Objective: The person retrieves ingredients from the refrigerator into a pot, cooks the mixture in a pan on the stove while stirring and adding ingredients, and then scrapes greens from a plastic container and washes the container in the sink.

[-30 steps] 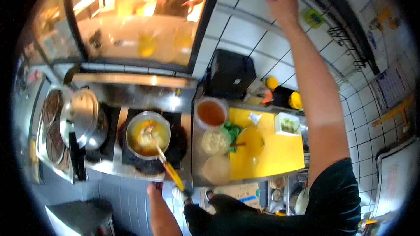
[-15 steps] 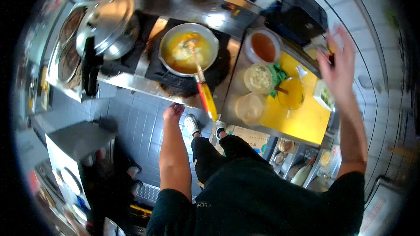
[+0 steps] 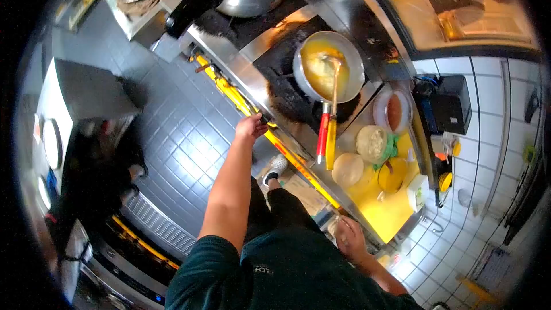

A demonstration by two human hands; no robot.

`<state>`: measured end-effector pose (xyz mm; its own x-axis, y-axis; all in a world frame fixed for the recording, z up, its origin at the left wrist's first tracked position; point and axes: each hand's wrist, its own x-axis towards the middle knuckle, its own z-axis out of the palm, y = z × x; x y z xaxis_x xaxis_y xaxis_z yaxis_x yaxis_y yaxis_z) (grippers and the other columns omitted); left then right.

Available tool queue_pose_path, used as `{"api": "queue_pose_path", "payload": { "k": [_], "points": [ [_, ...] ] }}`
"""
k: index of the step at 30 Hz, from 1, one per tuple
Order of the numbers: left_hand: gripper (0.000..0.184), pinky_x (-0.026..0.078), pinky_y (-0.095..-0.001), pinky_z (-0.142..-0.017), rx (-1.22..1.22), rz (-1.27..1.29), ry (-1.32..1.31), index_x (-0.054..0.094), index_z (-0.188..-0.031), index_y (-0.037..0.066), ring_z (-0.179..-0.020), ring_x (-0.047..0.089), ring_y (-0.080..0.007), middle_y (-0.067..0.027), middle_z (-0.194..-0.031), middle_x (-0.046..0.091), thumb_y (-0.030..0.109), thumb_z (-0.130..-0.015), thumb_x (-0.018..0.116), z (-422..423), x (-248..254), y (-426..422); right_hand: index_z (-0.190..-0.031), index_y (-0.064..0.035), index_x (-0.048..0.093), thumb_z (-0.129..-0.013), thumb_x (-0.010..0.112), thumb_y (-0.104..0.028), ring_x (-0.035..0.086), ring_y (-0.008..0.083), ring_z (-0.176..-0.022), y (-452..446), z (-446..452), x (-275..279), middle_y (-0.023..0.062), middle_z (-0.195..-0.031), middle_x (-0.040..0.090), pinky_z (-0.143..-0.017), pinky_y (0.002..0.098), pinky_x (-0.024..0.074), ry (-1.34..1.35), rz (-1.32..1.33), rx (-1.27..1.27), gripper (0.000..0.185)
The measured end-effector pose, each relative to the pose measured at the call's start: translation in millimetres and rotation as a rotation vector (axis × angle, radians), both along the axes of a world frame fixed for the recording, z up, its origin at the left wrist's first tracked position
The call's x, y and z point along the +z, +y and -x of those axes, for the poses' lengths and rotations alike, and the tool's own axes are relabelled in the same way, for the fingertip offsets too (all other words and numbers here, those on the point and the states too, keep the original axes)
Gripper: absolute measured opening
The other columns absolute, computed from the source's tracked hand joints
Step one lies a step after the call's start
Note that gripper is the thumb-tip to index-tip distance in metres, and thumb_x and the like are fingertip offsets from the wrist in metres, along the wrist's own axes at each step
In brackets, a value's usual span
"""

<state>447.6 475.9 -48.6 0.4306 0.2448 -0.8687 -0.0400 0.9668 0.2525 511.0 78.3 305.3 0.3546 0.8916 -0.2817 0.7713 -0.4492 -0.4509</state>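
My left hand is at the stove's front edge, beside a yellow pipe. Its fingers are curled in, and what they grip is hidden. Low by the counter's front corner, my right hand has its fingers closed around something pale and small. On the burner stands a saucepan holding yellow-orange liquid with a pale clump. Its red handle points toward me. A utensil with a yellow handle rests in the pan, its head in the liquid. Neither hand touches the pan.
Right of the stove, a yellow board carries a tub of pale pieces, a round pale container and a yellow-filled jug. A bowl of reddish sauce stands behind. A large lidded pot occupies the back burner.
The view has turned, so the stove appears slanted. My right hand has come down from near the wall to the counter's front. My left hand stays at the stove edge.
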Motion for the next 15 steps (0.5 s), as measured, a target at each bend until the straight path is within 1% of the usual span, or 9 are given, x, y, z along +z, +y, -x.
{"api": "queue_pose_path", "payload": {
  "k": [1, 3, 4, 5, 7, 10, 13, 14, 15],
  "points": [
    [0.021, 0.058, -0.0407, -0.074, -0.019, -0.002, 0.006, 0.065, -0.095, 0.006, -0.074, 0.067, -0.0265, -0.0085, -0.083, 0.068, 0.027, -0.096, 0.065, -0.5, 1.9, 0.1, -0.129, -0.0012, 0.059, -0.084, 0.073, -0.007, 0.059, 0.0389, -0.116, 5.9, 2.2, 0.0, 0.0207, -0.132, 0.057, -0.098, 0.0464, 0.0494, 0.025, -0.001, -0.046, 0.048],
    [0.018, 0.058, -0.0387, -0.073, -0.040, -0.033, -0.007, 0.066, -0.094, 0.008, -0.072, 0.067, -0.0253, -0.0070, -0.082, 0.069, 0.026, -0.096, 0.065, 0.9, -2.9, -1.6, -0.129, -0.0011, 0.059, -0.085, 0.072, -0.007, 0.059, 0.0379, -0.117, 19.7, 5.6, 0.6, 0.0203, -0.133, 0.057, -0.098, 0.0452, 0.0493, 0.072, 0.011, -0.121, 0.047],
    [0.017, 0.057, -0.0381, -0.071, -0.034, -0.017, -0.018, 0.067, -0.095, 0.009, -0.070, 0.067, -0.0248, -0.0061, -0.084, 0.070, 0.026, -0.095, 0.066, 1.6, -2.5, -1.1, -0.129, -0.0003, 0.058, -0.087, 0.071, -0.008, 0.058, 0.0373, -0.119, 18.9, 5.5, 0.3, 0.0206, -0.134, 0.056, -0.101, 0.0437, 0.0480, 0.036, 0.107, -0.135, 0.044],
    [0.016, 0.058, -0.0380, -0.070, -0.021, 0.025, -0.014, 0.065, -0.096, 0.009, -0.070, 0.068, -0.0251, -0.0074, -0.085, 0.071, 0.025, -0.094, 0.066, 0.9, -1.7, -0.7, -0.130, -0.0002, 0.058, -0.088, 0.070, -0.008, 0.058, 0.0374, -0.120, 20.9, 4.5, 2.2, 0.0206, -0.134, 0.056, -0.102, 0.0435, 0.0475, 0.030, 0.132, -0.101, 0.044],
    [0.017, 0.058, -0.0374, -0.068, 0.021, 0.026, -0.027, 0.064, -0.100, 0.007, -0.071, 0.069, -0.0248, -0.0089, -0.086, 0.071, 0.023, -0.094, 0.065, 1.9, 5.7, -2.1, -0.130, 0.0001, 0.058, -0.088, 0.070, -0.008, 0.057, 0.0376, -0.122, 30.7, 3.6, 1.8, 0.0204, -0.135, 0.056, -0.104, 0.0431, 0.0465, 0.018, 0.162, -0.052, 0.045],
    [0.018, 0.058, -0.0371, -0.067, 0.049, 0.029, -0.094, 0.062, -0.102, 0.005, -0.070, 0.068, -0.0242, -0.0098, -0.085, 0.070, 0.021, -0.094, 0.065, 4.5, 2.0, -2.8, -0.131, 0.0000, 0.057, -0.088, 0.070, -0.007, 0.057, 0.0379, -0.123, 36.2, 5.6, -2.7, 0.0199, -0.136, 0.056, -0.104, 0.0433, 0.0459, 0.049, 0.199, -0.044, 0.046],
    [0.018, 0.058, -0.0369, -0.067, 0.051, 0.025, -0.093, 0.061, -0.101, 0.004, -0.070, 0.068, -0.0233, -0.0102, -0.085, 0.069, 0.021, -0.095, 0.065, 7.6, 10.8, -0.1, -0.132, -0.0006, 0.056, -0.085, 0.072, -0.003, 0.058, 0.0382, -0.122, 48.9, 9.2, -10.1, 0.0214, -0.135, 0.057, -0.103, 0.0420, 0.0473, 0.057, 0.175, 0.013, 0.050],
    [0.017, 0.059, -0.0341, -0.059, 0.077, 0.032, -0.097, 0.060, -0.094, 0.003, -0.064, 0.066, -0.0220, -0.0107, -0.081, 0.066, 0.020, -0.095, 0.066, 9.2, 18.8, 1.9, -0.132, -0.0010, 0.056, -0.083, 0.073, -0.001, 0.059, 0.0383, -0.121, 51.2, 10.5, -12.1, 0.0223, -0.135, 0.057, -0.102, 0.0413, 0.0479, 0.056, 0.158, 0.035, 0.052],
    [0.017, 0.059, -0.0341, -0.058, 0.088, 0.045, -0.093, 0.059, -0.094, 0.004, -0.064, 0.066, -0.0219, -0.0106, -0.081, 0.066, 0.019, -0.095, 0.066, 9.3, 17.0, 0.9, -0.132, -0.0010, 0.056, -0.083, 0.073, -0.001, 0.059, 0.0380, -0.121, 52.0, 12.3, -14.4, 0.0220, -0.135, 0.057, -0.102, 0.0413, 0.0479, 0.054, 0.174, 0.040, 0.052]
  ]
}}
